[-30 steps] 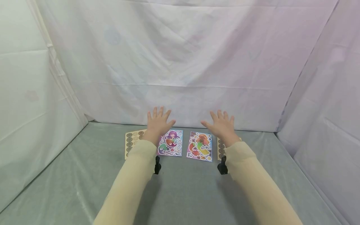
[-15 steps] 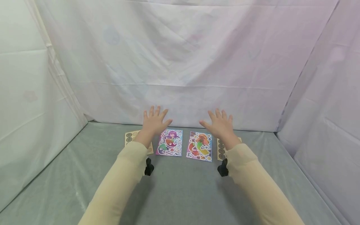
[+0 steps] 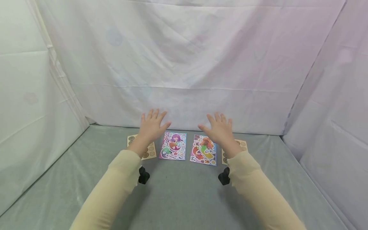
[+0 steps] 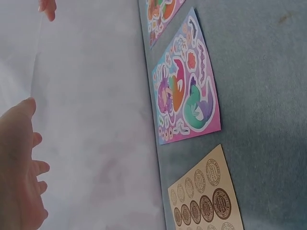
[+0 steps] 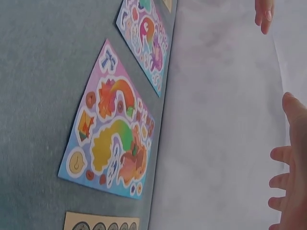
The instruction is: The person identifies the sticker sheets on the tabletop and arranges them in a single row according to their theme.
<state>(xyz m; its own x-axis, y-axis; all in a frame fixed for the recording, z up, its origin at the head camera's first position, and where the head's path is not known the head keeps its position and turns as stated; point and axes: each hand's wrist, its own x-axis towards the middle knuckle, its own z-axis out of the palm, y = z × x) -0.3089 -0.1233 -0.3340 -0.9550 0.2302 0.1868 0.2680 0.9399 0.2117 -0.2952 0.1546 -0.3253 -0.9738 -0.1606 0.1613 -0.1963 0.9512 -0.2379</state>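
Note:
My left hand (image 3: 150, 129) hovers with spread fingers over the left brown sheet of round labels (image 3: 149, 152), hiding part of it. To its right lies a mermaid sticker sheet (image 3: 173, 146) with a purple-haired figure. A second mermaid sticker sheet (image 3: 203, 150), with orange and yellow-green tails, lies right of that one. My right hand (image 3: 219, 129), fingers also spread, is raised above it and the right brown label sheet (image 3: 241, 145), which the wrist partly covers. Both hands hold nothing. In the left wrist view the left hand (image 4: 19, 167) stands apart from the sheets.
A grey cloth (image 3: 184, 198) covers the table under the sheets. Behind it hangs a white curtain (image 3: 184, 64), with more white cloth at the left and right sides. Each wrist carries a black camera mount (image 3: 143, 175).
My left hand has moved left, uncovering more of the purple-haired mermaid sheet. My right hand has shifted slightly left in the last half second. The sheets lie where they were.

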